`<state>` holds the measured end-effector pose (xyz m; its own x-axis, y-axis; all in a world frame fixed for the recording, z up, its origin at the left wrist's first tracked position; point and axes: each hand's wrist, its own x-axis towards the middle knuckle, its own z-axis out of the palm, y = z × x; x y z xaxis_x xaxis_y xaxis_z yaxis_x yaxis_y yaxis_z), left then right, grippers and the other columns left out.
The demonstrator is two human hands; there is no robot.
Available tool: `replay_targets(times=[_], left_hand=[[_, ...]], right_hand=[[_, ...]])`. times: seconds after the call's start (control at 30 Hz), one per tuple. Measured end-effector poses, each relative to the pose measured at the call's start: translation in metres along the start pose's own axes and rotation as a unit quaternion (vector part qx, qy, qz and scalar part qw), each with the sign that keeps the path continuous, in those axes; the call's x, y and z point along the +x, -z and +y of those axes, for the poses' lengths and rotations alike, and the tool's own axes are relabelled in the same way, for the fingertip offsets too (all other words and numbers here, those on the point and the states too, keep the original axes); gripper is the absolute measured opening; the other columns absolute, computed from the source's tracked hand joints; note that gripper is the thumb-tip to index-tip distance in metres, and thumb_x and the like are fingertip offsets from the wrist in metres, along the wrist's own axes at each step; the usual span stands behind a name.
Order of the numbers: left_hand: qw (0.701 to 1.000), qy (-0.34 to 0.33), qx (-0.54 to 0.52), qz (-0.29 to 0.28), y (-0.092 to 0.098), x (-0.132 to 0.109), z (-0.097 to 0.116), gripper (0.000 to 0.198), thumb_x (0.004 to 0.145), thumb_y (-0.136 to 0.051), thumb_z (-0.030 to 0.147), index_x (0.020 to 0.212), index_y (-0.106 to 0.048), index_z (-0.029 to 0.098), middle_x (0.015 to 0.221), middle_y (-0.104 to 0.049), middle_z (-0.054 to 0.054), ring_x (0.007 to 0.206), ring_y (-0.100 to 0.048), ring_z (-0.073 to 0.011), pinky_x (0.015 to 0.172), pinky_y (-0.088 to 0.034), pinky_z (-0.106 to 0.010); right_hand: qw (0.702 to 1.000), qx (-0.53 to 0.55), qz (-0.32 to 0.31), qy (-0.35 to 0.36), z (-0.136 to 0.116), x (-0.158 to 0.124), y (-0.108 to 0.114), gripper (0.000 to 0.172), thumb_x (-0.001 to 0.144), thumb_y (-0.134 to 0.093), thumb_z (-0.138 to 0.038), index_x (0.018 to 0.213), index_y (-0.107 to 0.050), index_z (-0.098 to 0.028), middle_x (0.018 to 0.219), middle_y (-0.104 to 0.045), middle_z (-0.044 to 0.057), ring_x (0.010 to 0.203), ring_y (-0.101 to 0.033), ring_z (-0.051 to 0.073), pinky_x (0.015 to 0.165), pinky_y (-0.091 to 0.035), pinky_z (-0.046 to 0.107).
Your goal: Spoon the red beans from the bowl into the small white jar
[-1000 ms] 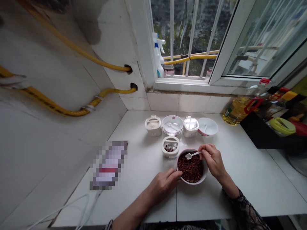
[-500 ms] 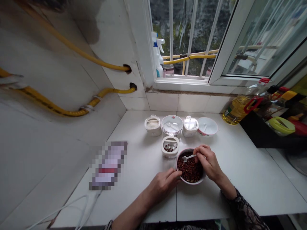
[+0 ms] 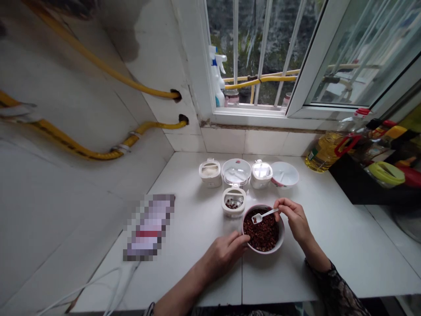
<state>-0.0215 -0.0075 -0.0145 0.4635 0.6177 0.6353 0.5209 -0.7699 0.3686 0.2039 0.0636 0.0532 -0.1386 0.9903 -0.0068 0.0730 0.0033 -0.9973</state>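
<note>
A tiled wall (image 3: 79, 193) fills the left side, and a white counter (image 3: 200, 228) spreads out below it. A window (image 3: 263, 52) with upright bars is above the counter's far edge. Two yellow pipes (image 3: 108, 67) run along the wall into holes near the corner. At the far right a black box (image 3: 345, 175) holds bottles and jars, and an oil bottle (image 3: 325, 151) with a red cap and handle stands beside it. A blurred-out flat thing (image 3: 149, 228) lies on the left part of the counter.

Both hands are busy near the middle. The left hand (image 3: 226, 250) steadies a bowl (image 3: 281, 239) by its left side, thumb at the rim. The right hand (image 3: 294, 219) pinches a spoon's handle between thumb and fingers. The bowl rests upright on the counter, well filled with dark red-brown grains (image 3: 263, 235).

Behind it, two more bowls (image 3: 285, 173) and two jars (image 3: 210, 179) make a row. A third jar (image 3: 233, 214), with some dark grains inside, sits just beyond the bowl's left rim.

The small white spoon (image 3: 265, 214) slants over the grains, a reddish bit in its scoop; whether it touches those below is hard to tell.
</note>
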Motion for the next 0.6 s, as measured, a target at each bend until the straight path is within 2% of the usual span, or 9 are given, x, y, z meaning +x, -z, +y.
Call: replay_targets(times=[0.13, 0.27, 0.37, 0.43, 0.5, 0.6], left_hand=[[1.0, -0.001, -0.001, 0.005, 0.0, 0.0, 0.0, 0.018, 0.102, -0.038, 0.023, 0.11, -0.052, 0.013, 0.075, -0.061, -0.004, 0.059, -0.061, -0.0114, 0.052, -0.051, -0.018], [1.0, 0.001, -0.013, 0.002, -0.001, 0.0, -0.001, 0.018, 0.102, -0.039, 0.021, 0.11, -0.052, 0.013, 0.077, -0.062, -0.005, 0.061, -0.062, -0.0115, 0.054, -0.052, -0.018], [1.0, 0.001, -0.007, 0.007, -0.002, -0.001, -0.001, 0.018, 0.102, -0.039, 0.022, 0.111, -0.052, 0.013, 0.078, -0.063, -0.005, 0.058, -0.06, -0.0111, 0.051, -0.051, -0.018], [1.0, 0.002, -0.001, 0.009, -0.003, -0.002, -0.001, 0.02, 0.102, -0.038, 0.023, 0.11, -0.053, 0.013, 0.078, -0.063, -0.005, 0.059, -0.061, -0.0111, 0.051, -0.051, -0.018], [1.0, 0.004, -0.001, 0.008, -0.004, -0.002, -0.001, 0.021, 0.103, -0.037, 0.024, 0.11, -0.053, 0.013, 0.078, -0.063, -0.005, 0.061, -0.062, -0.0115, 0.053, -0.052, -0.018], [1.0, 0.005, 0.014, 0.008, -0.003, -0.001, 0.0, 0.021, 0.103, -0.036, 0.024, 0.108, -0.054, 0.013, 0.077, -0.062, -0.004, 0.06, -0.061, -0.0118, 0.052, -0.051, -0.018]], right_hand=[[1.0, 0.021, 0.008, -0.002, 0.002, 0.003, 0.001, 0.014, 0.074, -0.056, -0.031, 0.069, -0.062, -0.019, 0.048, -0.057, -0.002, 0.053, -0.051, 0.015, 0.061, -0.042, 0.029], [0.999, 0.022, 0.01, 0.021, -0.005, 0.003, -0.005, 0.016, 0.08, -0.058, -0.035, 0.078, -0.061, -0.019, 0.056, -0.063, 0.0, 0.061, -0.059, 0.017, 0.069, -0.046, 0.03], [0.998, -0.015, 0.002, 0.059, -0.013, 0.001, -0.015, 0.019, 0.088, -0.055, -0.038, 0.088, -0.06, -0.019, 0.069, -0.068, 0.002, 0.069, -0.063, 0.019, 0.07, -0.049, 0.031], [0.99, -0.075, 0.002, 0.118, -0.015, -0.001, -0.022, 0.017, 0.094, -0.048, -0.034, 0.095, -0.058, -0.02, 0.078, -0.07, 0.003, 0.075, -0.065, 0.019, 0.072, -0.05, 0.031], [0.958, -0.173, -0.002, 0.23, -0.015, 0.0, -0.03, 0.015, 0.096, -0.043, -0.024, 0.098, -0.057, -0.021, 0.084, -0.07, 0.004, 0.08, -0.065, 0.019, 0.081, -0.049, 0.035], [0.854, -0.317, -0.038, 0.41, -0.012, 0.003, -0.037, 0.024, 0.091, -0.039, -0.008, 0.099, -0.058, -0.021, 0.086, -0.07, 0.003, 0.083, -0.064, 0.018, 0.097, -0.039, 0.042]])
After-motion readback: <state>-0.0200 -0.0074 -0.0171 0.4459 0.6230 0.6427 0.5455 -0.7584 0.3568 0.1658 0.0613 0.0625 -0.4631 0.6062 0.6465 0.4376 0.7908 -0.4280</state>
